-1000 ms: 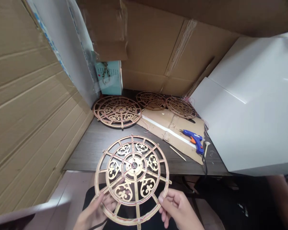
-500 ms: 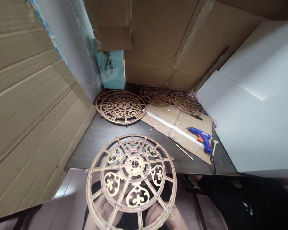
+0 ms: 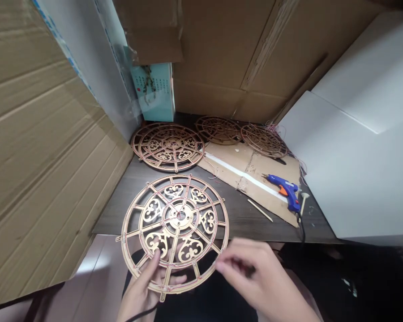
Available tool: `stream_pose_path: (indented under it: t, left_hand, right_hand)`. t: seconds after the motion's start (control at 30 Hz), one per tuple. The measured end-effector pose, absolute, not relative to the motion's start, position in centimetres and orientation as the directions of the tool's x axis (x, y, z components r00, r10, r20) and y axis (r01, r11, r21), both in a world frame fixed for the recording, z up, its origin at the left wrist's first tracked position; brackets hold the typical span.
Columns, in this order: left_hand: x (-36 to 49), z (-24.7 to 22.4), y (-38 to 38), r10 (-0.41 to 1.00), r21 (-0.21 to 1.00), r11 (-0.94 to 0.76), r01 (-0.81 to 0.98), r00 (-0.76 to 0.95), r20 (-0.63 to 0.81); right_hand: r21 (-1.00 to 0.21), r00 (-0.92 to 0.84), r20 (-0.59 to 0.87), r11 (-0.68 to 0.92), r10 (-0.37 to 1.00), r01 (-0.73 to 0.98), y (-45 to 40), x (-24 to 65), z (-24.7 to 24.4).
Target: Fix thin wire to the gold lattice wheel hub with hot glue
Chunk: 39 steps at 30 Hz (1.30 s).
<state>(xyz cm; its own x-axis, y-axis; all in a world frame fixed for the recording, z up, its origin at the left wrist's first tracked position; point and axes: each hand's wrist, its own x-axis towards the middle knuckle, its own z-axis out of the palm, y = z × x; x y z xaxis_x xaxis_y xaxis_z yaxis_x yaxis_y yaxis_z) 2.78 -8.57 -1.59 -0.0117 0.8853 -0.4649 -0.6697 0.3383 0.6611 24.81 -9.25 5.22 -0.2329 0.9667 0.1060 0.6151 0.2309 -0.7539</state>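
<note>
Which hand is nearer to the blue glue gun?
Right. The right hand is below and left of the blue glue gun; the left hand is farther left, on the lattice wheel.

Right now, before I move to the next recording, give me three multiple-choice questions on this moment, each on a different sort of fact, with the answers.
1. Where does the hot glue gun lie?
A. In the right hand
B. On the cardboard sheet
C. On the floor

2. What colour is the strip along that sheet?
A. White
B. Blue
C. Red

3. What is the left hand doing?
A. Resting flat on the table
B. Holding the glue gun
C. Gripping the lower rim of the lattice disc

Answers:
1. B, the gun rests on the cardboard.
2. A, the strip shows white against the brown cardboard.
3. C, the thumb and fingers close on the disc's rim.
</note>
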Motion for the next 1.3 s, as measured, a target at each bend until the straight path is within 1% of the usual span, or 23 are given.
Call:
stream_pose_path:
  t: [0.07,0.13,0.2,0.3,0.4,0.57,0.7,0.87,1.1,1.3]
  left_hand:
    - [2.9,-1.9,-8.6,0.869,0.678,0.348,-0.648,-0.048,-0.492]
    - [2.8,-2.5,-8.7,0.865,0.675,0.352,-0.648,-0.051,-0.500]
    - [2.7,-3.1,-8.9,0.876,0.680,0.341,-0.649,-0.045,-0.481]
    - [2.7,-3.3,-9.0,0.881,0.685,0.332,-0.648,-0.048,-0.472]
    - [2.8,-3.1,-9.0,0.878,0.682,0.332,-0.652,-0.051,-0.477]
    - [2.7,-3.2,-9.3,0.877,0.669,0.345,-0.658,-0.028,-0.480]
    - [2.6,-3.5,-9.4,0.884,0.656,0.354,-0.667,0.011,-0.467]
    - [3.0,-2.8,-9.3,0.881,0.650,0.324,-0.687,-0.031,-0.472]
    - [3.2,-2.3,-9.3,0.888,0.682,0.291,-0.671,-0.076,-0.453]
    - [3.3,-2.5,-9.1,0.873,0.651,0.307,-0.694,-0.067,-0.483]
  right_hand:
    - [-0.681,-0.304,0.253,0.392,0.918,0.619,-6.5,23.2,6.8]
    - [-0.574,-0.414,0.289,0.503,0.863,0.646,-3.5,21.3,7.3]
    - [-0.457,-0.506,0.221,0.547,0.834,0.701,-1.1,19.7,7.2]
    - [-0.402,-0.526,0.162,0.543,0.835,0.738,0.4,18.2,6.7]
    - [-0.408,-0.505,0.129,0.510,0.853,0.757,0.5,17.8,6.7]
    - [-0.503,-0.509,0.049,0.462,0.859,0.731,0.9,18.2,6.8]
    - [-0.525,-0.499,0.054,0.450,0.865,0.723,1.2,18.2,6.5]
    - [-0.537,-0.465,0.046,0.414,0.884,0.735,1.2,18.1,6.1]
    - [-0.607,-0.445,-0.043,0.331,0.894,0.723,1.7,18.4,5.9]
    - [-0.584,-0.403,0.001,0.328,0.915,0.742,1.5,18.2,6.0]
